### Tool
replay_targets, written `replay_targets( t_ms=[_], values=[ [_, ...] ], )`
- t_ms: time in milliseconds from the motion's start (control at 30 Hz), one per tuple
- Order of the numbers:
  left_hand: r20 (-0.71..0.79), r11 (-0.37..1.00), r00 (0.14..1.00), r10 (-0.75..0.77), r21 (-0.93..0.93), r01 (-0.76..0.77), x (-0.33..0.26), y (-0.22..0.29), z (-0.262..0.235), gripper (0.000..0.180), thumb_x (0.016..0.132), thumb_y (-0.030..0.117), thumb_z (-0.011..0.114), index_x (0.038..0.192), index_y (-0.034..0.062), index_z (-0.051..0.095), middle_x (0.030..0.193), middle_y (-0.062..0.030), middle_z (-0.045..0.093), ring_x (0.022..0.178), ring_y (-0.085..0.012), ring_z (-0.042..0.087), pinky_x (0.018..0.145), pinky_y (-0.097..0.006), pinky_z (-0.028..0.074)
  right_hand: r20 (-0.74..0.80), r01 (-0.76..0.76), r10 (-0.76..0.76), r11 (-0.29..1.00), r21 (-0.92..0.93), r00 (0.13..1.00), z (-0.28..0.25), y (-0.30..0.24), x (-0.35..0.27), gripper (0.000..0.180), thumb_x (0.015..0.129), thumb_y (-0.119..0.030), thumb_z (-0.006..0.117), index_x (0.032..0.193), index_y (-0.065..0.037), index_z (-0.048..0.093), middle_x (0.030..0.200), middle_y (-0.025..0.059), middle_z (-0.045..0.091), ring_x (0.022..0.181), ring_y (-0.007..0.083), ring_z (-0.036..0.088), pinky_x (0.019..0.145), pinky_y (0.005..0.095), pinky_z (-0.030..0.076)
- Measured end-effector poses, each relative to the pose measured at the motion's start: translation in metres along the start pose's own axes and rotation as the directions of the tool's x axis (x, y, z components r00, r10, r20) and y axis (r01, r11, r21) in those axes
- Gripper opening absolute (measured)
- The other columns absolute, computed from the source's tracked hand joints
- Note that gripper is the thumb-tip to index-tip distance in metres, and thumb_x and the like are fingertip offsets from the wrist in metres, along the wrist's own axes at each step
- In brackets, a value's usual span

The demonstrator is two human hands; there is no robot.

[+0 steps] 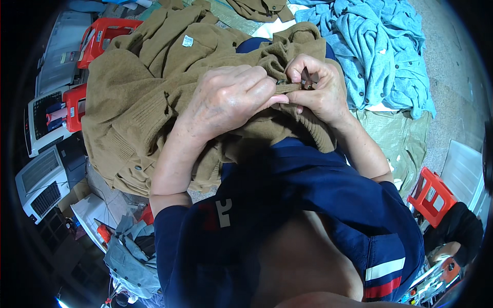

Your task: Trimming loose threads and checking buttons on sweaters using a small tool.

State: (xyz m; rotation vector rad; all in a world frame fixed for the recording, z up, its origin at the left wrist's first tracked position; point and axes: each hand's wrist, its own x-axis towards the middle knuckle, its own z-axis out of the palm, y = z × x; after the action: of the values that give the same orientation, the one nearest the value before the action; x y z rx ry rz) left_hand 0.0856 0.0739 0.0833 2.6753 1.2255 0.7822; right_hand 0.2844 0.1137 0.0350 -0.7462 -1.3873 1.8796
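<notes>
A brown knit cardigan (126, 97) lies heaped over my lap and to the left, with ribbed edges and a few dark buttons. My left hand (226, 100) is closed, pinching the narrow ribbed band (287, 89) of the cardigan between thumb and fingers. Close against it, my right hand (323, 92) pinches the same band. A small dark two-pointed tool (306, 78), which looks like thread snips, sticks up between my right thumb and forefinger. Its lower part is hidden in the hand. A small dark button shows at the band between both hands.
Light blue knit garments (380, 51) are piled at the far right on a pale green sheet (398, 143). Red plastic stools stand at the left (105, 38) and right (431, 197). White appliance-like boxes (43, 179) line the left. Grey-blue clothing (131, 256) hangs at the lower left.
</notes>
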Motion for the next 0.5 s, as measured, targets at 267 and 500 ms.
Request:
replay_targets(
  t_ms=[267,500],
  values=[
    [-0.21,0.973,0.969,0.13,0.217,-0.083,-0.003,-0.005,0.017,0.025,0.077,0.017,0.077,0.068,0.0061,0.057,0.061,-0.0024,0.049,0.051,-0.0172,0.05,0.048,-0.03,0.039,-0.05,-0.101,0.105,0.991,0.083,0.993,0.014,-0.009,0.001,0.018,0.077,0.011,0.063,0.081,-0.004,0.054,0.066,-0.0042,0.053,0.054,0.0039,0.053,0.047,0.0203,0.041],
    [0.046,0.985,0.995,-0.085,0.154,0.077,-0.008,-0.007,-0.017,0.017,0.074,0.014,0.076,0.082,0.0079,0.063,0.078,-0.0027,0.058,0.071,-0.0193,0.057,0.063,-0.034,0.042,0.024,0.4,-0.643,0.448,-0.799,0.766,-0.017,-0.002,-0.001,0.024,0.069,0.005,0.065,0.089,-0.005,0.057,0.075,0.0069,0.053,0.061,0.019,0.056,0.054,0.0308,0.045]
  ],
)
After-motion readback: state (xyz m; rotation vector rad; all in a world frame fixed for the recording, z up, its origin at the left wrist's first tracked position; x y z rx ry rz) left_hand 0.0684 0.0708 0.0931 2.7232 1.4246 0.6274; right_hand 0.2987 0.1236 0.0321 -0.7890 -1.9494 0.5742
